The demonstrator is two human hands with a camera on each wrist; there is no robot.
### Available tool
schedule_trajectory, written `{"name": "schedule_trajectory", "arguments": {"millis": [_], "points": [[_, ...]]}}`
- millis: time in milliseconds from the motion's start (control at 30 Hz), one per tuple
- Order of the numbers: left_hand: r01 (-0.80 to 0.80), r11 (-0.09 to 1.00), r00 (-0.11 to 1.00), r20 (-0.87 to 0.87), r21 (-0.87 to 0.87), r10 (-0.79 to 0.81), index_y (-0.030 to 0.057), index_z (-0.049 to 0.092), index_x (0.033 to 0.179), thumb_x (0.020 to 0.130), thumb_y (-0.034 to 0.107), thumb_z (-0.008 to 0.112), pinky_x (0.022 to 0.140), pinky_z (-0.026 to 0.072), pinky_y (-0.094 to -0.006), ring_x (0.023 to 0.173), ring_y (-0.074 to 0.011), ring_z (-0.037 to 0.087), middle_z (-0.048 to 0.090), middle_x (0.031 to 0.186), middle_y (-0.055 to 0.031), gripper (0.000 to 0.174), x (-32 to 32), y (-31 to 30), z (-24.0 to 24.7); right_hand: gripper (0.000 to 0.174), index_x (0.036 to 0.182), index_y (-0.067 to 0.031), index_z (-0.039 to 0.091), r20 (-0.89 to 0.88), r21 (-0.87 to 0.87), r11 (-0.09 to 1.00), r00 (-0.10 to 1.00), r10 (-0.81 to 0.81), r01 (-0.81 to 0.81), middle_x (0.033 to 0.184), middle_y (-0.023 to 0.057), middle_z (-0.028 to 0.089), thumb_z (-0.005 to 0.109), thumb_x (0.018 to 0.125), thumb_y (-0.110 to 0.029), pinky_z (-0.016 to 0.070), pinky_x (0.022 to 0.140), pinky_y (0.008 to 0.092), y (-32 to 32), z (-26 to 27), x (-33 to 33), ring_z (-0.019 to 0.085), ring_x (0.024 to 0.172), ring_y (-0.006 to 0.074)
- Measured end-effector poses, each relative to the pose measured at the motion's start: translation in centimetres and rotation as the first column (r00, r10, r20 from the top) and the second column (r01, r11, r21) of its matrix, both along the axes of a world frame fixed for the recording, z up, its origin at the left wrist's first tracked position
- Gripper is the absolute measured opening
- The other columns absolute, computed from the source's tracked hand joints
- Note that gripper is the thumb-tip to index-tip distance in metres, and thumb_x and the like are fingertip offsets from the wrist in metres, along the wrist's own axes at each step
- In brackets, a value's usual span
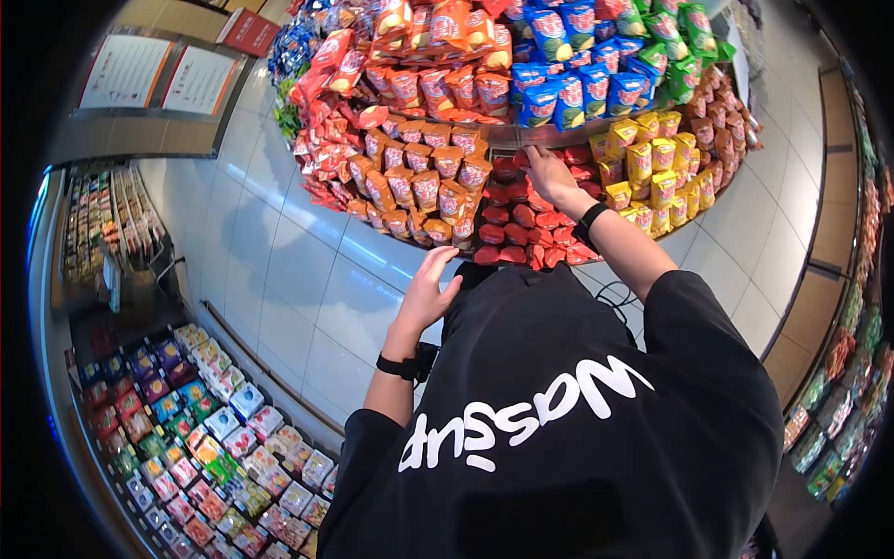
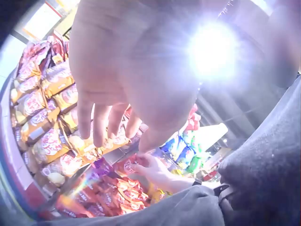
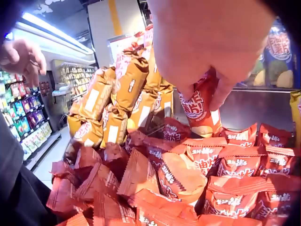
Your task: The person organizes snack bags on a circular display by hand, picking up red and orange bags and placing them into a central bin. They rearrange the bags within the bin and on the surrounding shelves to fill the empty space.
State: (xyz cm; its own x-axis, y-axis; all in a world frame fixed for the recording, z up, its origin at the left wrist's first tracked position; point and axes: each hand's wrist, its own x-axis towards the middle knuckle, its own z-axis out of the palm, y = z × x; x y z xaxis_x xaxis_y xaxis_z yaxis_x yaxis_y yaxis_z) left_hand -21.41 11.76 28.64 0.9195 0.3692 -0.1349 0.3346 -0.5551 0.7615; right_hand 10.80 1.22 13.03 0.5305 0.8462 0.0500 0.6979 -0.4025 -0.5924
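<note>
In the right wrist view my right hand (image 3: 211,42) pinches the top of a red snack bag (image 3: 202,106), held upright at the back of the rows of red bags (image 3: 235,193). The head view has the same right hand (image 1: 551,175) over the far part of the red section (image 1: 531,224). My left hand (image 1: 430,291) holds nothing, its fingers extended near the front edge of the display, close to the orange-brown bags (image 1: 424,191). Its fingers hang down in the left wrist view, where the left hand (image 2: 127,61) looms large.
Yellow bags (image 1: 663,163) sit right of the red ones. Behind a divider stand blue bags (image 1: 570,93), green bags (image 1: 684,47) and orange-red bags (image 1: 433,88). A low shelf of boxed goods (image 1: 223,429) runs along the lower left; another shelf (image 1: 810,326) is at the right.
</note>
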Motion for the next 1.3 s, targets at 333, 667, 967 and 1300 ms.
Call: {"name": "schedule_trajectory", "arguments": {"millis": [333, 667, 967, 1300], "points": [[-0.174, 0.983, 0.982, -0.088, -0.053, 0.169, 0.0004, 0.057, 0.129, 0.091, 0.009, 0.067, 0.1, 0.0487, -0.0379, 0.114, -0.0306, 0.062, 0.061, 0.126, -0.0159, 0.04, -2.5, -0.9, -0.1, 0.041, 0.127, 0.005, 0.049, 0.003, -0.245, 0.961, 0.991, 0.137, -0.132, 0.108, 0.031, 0.065, 0.052, 0.087, -0.003, 0.0561, 0.081, 0.0497, 2.1, -7.0, 0.1, 0.068, 0.096, 0.0427], [-0.153, 0.988, 0.981, -0.123, -0.034, 0.147, 0.0008, 0.058, 0.128, 0.092, 0.01, 0.066, 0.098, 0.0492, -0.0379, 0.113, -0.0303, 0.062, 0.062, 0.124, -0.0154, 0.038, -2.6, -0.8, 0.5, 0.065, 0.149, -0.0036, 0.04, -0.144, -0.613, 0.697, 0.92, 0.365, -0.372, 0.123, 0.0309, 0.063, 0.053, 0.087, -0.019, 0.0502, 0.101, 0.0509, 4.1, -2.9, 1.0, 0.061, 0.119, 0.0421], [-0.191, 0.981, 0.975, -0.121, -0.02, 0.187, 0.0008, 0.058, 0.128, 0.092, 0.011, 0.066, 0.099, 0.0489, -0.038, 0.113, -0.0305, 0.062, 0.062, 0.123, -0.0154, 0.038, -3.8, 0.0, 1.0, 0.057, 0.141, -0.0035, 0.053, -0.204, -0.571, 0.748, 0.941, 0.271, -0.339, 0.142, 0.0245, 0.056, 0.052, 0.088, -0.027, 0.0406, 0.113, 0.0452, 4.7, -5.2, 0.9, 0.054, 0.133, 0.0366], [-0.201, 0.979, 0.971, -0.136, -0.024, 0.196, 0.0023, 0.057, 0.129, 0.09, 0.009, 0.066, 0.098, 0.0492, -0.0385, 0.114, -0.0326, 0.062, 0.062, 0.124, -0.0161, 0.04, -6.9, 0.5, 0.9, 0.063, 0.143, -0.0025, 0.051, -0.346, -0.586, 0.711, 0.913, 0.215, -0.39, 0.149, 0.0229, 0.05, 0.047, 0.095, -0.043, 0.0367, 0.116, 0.0469, 5.0, -1.7, 0.2, 0.047, 0.139, 0.0381]]}}
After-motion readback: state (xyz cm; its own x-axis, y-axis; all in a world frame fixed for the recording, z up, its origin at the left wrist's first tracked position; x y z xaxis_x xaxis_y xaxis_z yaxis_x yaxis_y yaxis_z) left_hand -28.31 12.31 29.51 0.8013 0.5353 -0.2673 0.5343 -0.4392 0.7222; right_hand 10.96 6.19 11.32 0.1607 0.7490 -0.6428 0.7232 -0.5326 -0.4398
